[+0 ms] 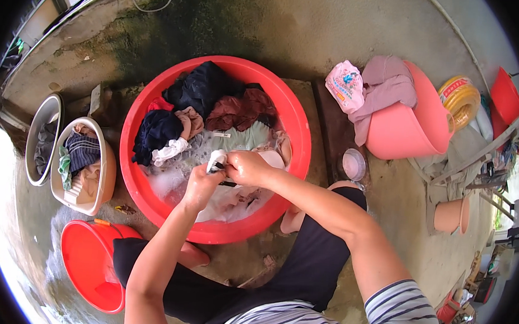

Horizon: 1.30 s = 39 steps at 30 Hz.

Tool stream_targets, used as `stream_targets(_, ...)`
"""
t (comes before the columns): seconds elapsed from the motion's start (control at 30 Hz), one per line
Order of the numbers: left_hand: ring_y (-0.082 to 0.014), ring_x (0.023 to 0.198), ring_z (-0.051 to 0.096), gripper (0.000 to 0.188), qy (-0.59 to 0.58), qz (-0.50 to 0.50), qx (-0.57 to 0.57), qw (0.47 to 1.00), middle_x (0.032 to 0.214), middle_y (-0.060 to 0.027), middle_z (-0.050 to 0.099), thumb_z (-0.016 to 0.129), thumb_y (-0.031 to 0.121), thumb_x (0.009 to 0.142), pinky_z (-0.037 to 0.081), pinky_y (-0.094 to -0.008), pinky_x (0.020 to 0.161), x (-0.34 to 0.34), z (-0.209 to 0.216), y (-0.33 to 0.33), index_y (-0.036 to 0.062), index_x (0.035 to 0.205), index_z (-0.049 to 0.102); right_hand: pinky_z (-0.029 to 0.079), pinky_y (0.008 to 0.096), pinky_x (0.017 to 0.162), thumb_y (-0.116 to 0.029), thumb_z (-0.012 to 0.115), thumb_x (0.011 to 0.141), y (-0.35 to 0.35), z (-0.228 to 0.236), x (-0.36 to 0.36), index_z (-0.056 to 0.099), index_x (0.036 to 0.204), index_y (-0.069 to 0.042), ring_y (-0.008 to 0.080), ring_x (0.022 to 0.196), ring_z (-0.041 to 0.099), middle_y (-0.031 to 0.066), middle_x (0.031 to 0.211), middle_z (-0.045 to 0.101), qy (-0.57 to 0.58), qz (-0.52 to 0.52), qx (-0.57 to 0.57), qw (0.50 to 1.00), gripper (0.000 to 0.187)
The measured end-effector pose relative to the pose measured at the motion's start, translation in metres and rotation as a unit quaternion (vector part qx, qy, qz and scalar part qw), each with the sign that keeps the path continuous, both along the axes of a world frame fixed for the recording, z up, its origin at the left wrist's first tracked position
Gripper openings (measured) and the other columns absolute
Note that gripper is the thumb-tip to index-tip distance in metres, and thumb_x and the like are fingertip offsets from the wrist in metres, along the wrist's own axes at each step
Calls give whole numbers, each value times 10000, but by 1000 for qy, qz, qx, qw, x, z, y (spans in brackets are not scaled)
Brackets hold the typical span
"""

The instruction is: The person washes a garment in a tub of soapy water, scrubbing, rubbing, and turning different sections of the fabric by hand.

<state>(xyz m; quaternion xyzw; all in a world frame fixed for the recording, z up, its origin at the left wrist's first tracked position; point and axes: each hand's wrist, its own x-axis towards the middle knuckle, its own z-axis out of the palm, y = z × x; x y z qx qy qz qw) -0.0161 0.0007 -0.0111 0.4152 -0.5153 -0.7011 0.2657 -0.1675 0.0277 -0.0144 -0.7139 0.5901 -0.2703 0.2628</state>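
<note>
My left hand and my right hand meet over a big red tub. Both are closed around a small white and dark cloth, bunched between them; its exact kind is hidden by the fingers. Below the hands, foamy water fills the tub. Wet clothes lie around the foam: a black garment at the back, a maroon one beside it, a navy one at the left and a pale green one in the middle.
At the left stand a cream basin of clothes, a grey basin and a red bucket. A pink basket, draped with a mauve garment, a pink package and a clear cup are at the right.
</note>
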Motion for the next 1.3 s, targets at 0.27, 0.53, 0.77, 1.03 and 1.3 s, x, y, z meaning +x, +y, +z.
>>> stream_targets(0.27, -102, 622, 515, 110, 3, 2, 19, 1000, 704, -17, 566, 499, 17, 694, 412, -227, 565, 3, -2, -2, 5, 762, 585, 420, 415, 585, -143, 502, 715, 0, 4, 6, 484, 710, -39, 336, 664, 531, 131, 702, 533, 3, 6, 24, 1000, 106)
stream_targets(0.53, -89, 616, 500, 131, 10, 25, 32, 999, 704, -7, 562, 477, 18, 698, 403, -217, 557, 7, 7, 3, 1, 773, 583, 438, 423, 593, -142, 487, 695, 2, 8, 12, 519, 724, -29, 343, 678, 550, 139, 721, 565, 3, 6, -2, 1000, 121)
stream_targets(0.77, -86, 633, 511, 121, -19, 17, 19, 1000, 702, -10, 562, 491, 8, 689, 413, -222, 573, 7, 9, 10, -1, 771, 579, 411, 429, 553, -117, 490, 708, 5, -5, 13, 481, 726, -39, 338, 632, 529, 131, 705, 540, -19, 13, -32, 999, 80)
stream_targets(1.03, -79, 644, 513, 131, 4, 48, 1, 999, 712, -9, 574, 502, 30, 691, 415, -214, 585, 5, 5, 6, -3, 780, 592, 422, 419, 572, -111, 486, 714, 2, 5, 13, 493, 757, -44, 337, 672, 532, 120, 720, 539, -36, 18, -11, 999, 80)
stream_targets(1.3, -67, 657, 480, 92, -7, 40, 15, 999, 693, 12, 544, 522, 42, 713, 388, -214, 586, 13, 4, 4, -5, 767, 579, 421, 423, 583, -121, 484, 710, 5, 6, 21, 502, 767, -43, 341, 699, 535, 133, 723, 545, -29, 9, -43, 999, 99)
